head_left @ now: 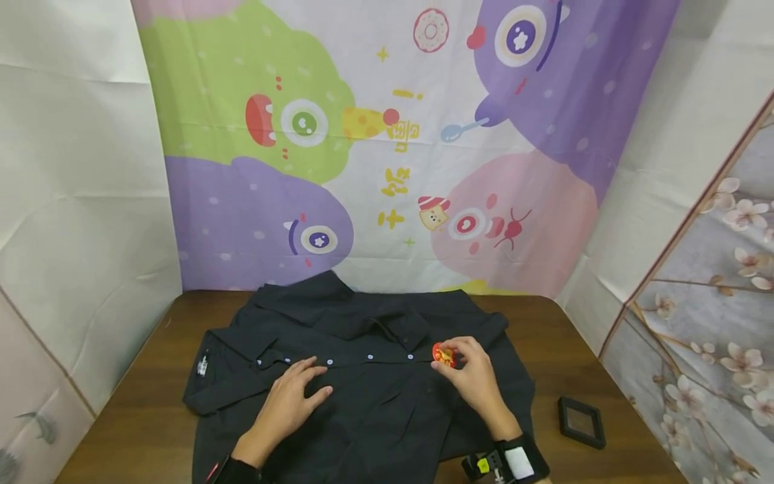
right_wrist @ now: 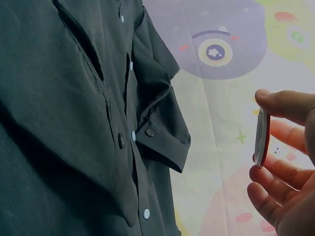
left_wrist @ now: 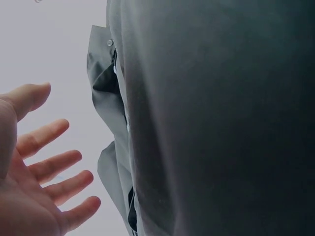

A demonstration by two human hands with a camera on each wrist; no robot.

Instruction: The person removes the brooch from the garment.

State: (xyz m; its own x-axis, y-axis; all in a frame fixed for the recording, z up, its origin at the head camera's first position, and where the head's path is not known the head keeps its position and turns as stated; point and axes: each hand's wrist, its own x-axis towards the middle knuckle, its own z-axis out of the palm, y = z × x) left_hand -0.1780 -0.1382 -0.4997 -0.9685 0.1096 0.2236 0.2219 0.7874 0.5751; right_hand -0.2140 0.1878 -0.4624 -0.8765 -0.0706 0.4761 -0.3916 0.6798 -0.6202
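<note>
A black button-up shirt point(head_left: 375, 396) lies spread on the wooden table, with a row of pale buttons point(head_left: 370, 357) along its front. Between the thumb and fingers of my right hand point(head_left: 478, 383) is a round red badge point(head_left: 444, 355) with a gold pattern, held over the shirt's right part. In the right wrist view the badge point(right_wrist: 262, 137) appears edge-on, thin, with a greyish back and red rim. My left hand point(head_left: 289, 403) is over the shirt below the button row, its fingers spread and holding nothing; the left wrist view shows these fingers point(left_wrist: 59, 172) loosely extended.
A small black square frame point(head_left: 581, 422) lies on the table point(head_left: 544, 329) to the right of the shirt. Behind the table hangs a cloth point(head_left: 387, 255) with cartoon monsters. White panels point(head_left: 78, 168) stand at the left and right sides.
</note>
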